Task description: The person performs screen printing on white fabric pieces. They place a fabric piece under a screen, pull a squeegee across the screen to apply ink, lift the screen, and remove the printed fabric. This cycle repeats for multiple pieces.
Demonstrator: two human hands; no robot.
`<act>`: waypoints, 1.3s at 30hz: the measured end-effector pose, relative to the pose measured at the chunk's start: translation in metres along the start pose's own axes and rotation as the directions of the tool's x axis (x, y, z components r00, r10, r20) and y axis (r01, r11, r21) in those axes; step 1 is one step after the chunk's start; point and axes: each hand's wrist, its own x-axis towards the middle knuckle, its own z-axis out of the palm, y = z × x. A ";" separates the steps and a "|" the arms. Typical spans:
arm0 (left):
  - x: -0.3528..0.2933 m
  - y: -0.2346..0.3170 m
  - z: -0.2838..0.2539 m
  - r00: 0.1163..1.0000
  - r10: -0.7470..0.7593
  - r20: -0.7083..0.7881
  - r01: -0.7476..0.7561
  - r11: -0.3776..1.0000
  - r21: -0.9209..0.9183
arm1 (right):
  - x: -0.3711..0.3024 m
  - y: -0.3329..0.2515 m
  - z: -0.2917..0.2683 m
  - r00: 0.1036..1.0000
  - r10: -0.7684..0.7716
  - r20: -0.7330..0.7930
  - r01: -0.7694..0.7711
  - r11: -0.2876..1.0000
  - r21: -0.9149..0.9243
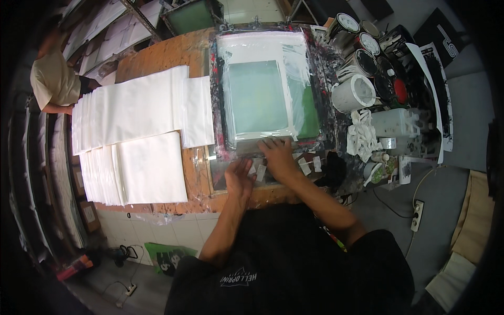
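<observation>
A screen printing frame (258,97) lies flat in front of me, its mesh pale green with white ink smeared around the edges. My right hand (276,155) has its fingers curled over the near edge of this frame. Just left of it, my left hand (239,177) is held low beside the frame's near edge, fingers loosely bent and nothing visible in them. Small pale tape pieces (261,172) are stuck on the surface between and beside my hands. What lies under the frame is hidden.
White fabric pieces (136,107) lie in overlapping stacks on the wooden table (197,191) at left. Ink cans, a white bucket (354,93), crumpled cloth (362,135) and a jug (396,123) crowd the right side. Another person (55,79) stands far left near shelves.
</observation>
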 end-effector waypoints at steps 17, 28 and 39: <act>0.012 -0.014 -0.014 0.998 -0.017 -0.054 0.018 0.999 0.030 | 0.253 0.098 -0.001 0.990 0.126 0.058 -0.125 0.992 -0.016; 0.014 -0.010 -0.027 0.996 -0.006 0.092 0.007 1.000 -0.004 | 0.343 0.162 0.011 0.991 0.084 -0.102 -0.089 0.995 -0.044; 0.003 0.015 -0.028 0.935 0.185 0.304 -0.194 0.981 0.000 | 0.162 0.060 -0.113 0.915 0.004 0.403 -0.079 0.982 0.170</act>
